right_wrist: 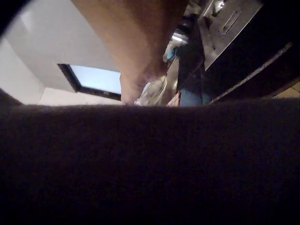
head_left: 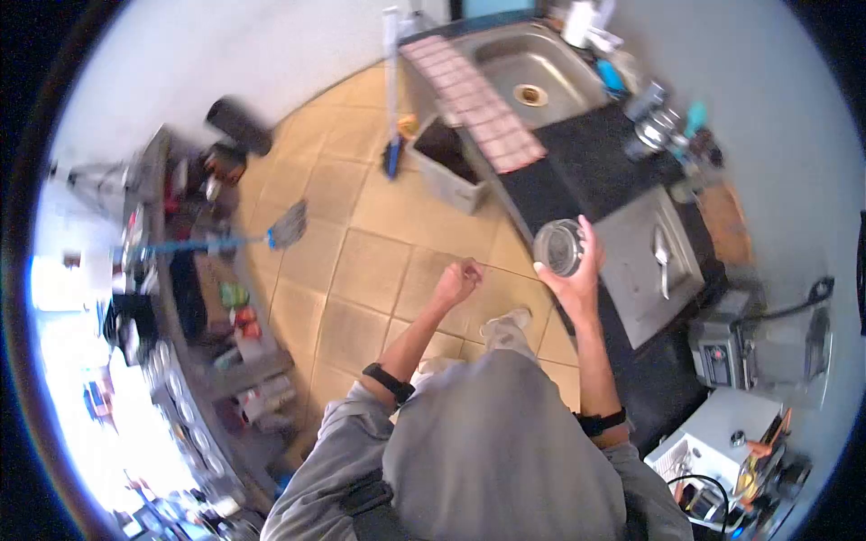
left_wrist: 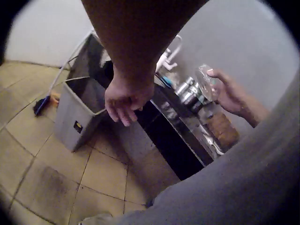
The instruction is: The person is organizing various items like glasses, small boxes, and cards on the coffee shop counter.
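1. Grey clothing (head_left: pixel 505 442) lies nearest the camera, and dark cloth fills the lower part of the right wrist view; a loose fold could catch something at the tabletop (head_left: pixel 586 153) if the body leans in, because the person stands close to it
2. Clear jar (head_left: pixel 560 248) is in the right hand (head_left: pixel 582 279), by the edge of the tabletop near the metal tray (head_left: pixel 627 266); the fingers are spread wide around its sides, thumb on one side and the rest on the other. Smooth walls and a grip from one side could let it slip or turn, more so if it is wet, which I cannot tell
3. Whether the jar is over the tabletop or just past its edge I cannot tell; past it, a slip could send it to the hard floor (head_left: pixel 347 261), and lowered too soon it could strike the edge
4. Left hand (head_left: pixel 459 283) hangs away from the jar, its fingers loosely bent and holding nothing that shows, so it gives no support if the grip fails
5. Spoon (head_left: pixel 662 257) lies on the metal tray; a low sweep of the right hand could knock it
6. Towel (head_left: pixel 478 108) lies along the tabletop edge, above the bin (head_left: pixel 451 176); a brushing sleeve could drag it down
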Demonstrator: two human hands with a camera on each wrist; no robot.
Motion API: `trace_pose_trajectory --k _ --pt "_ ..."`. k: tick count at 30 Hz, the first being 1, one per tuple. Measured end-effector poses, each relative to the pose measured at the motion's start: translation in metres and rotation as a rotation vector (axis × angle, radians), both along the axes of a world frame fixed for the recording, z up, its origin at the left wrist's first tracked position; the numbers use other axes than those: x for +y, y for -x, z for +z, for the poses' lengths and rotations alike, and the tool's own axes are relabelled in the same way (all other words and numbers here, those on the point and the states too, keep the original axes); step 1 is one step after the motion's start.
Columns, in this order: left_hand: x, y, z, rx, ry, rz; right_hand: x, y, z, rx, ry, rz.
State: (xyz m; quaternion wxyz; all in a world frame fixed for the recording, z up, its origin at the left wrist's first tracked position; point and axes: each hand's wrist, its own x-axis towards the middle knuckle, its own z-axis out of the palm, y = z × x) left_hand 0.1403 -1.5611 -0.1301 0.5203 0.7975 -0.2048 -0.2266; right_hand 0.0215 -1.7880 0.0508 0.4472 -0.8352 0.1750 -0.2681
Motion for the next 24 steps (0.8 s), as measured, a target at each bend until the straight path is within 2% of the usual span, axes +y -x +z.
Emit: trace_pose_trajectory --k 2,3,4,5,6,7,10,13,15,18,19,21,24 --pt "0.073 0.034 -0.002 0.028 0.043 0.094 0.052 0.002 -0.007 -0.040 0.009 0.140" --pt "0.113 0.052 0.001 0.061 0.080 0.110 0.088 0.013 0.001 -0.001 0.105 0.178" --pt "0.151 0.069 0.006 0.045 0.105 0.217 0.123 0.017 0.007 0.009 0.097 0.235" --pt "0.188 0.088 0.012 0.058 0.089 0.230 0.157 0.022 0.012 0.022 0.090 0.291" --pt "0.222 0.117 0.014 0.083 0.069 0.260 0.186 0.029 0.013 0.037 0.076 0.355" --pt "0.254 0.144 0.017 0.071 0.084 0.381 0.215 0.034 0.014 0.047 0.058 0.416" --pt "0.332 0.222 0.016 0.045 0.238 0.550 0.289 0.045 0.010 0.059 0.104 0.630" --pt "0.388 0.278 0.001 0.131 0.283 0.679 0.362 0.044 -0.001 0.093 0.019 0.889" --pt "0.421 0.308 -0.005 0.193 0.437 0.856 0.421 0.039 -0.007 0.101 0.051 1.023" --pt "0.457 0.348 -0.020 0.161 0.357 1.087 0.501 0.045 -0.016 0.123 0.198 1.317" --pt "0.467 0.361 -0.026 0.164 0.367 1.137 0.529 0.048 -0.020 0.130 0.205 1.368" --pt "0.481 0.382 -0.039 0.099 0.544 1.343 0.584 0.052 -0.027 0.238 0.179 1.558" --pt "0.507 0.420 -0.049 0.133 0.483 1.567 0.663 0.054 -0.046 0.255 0.277 1.785"
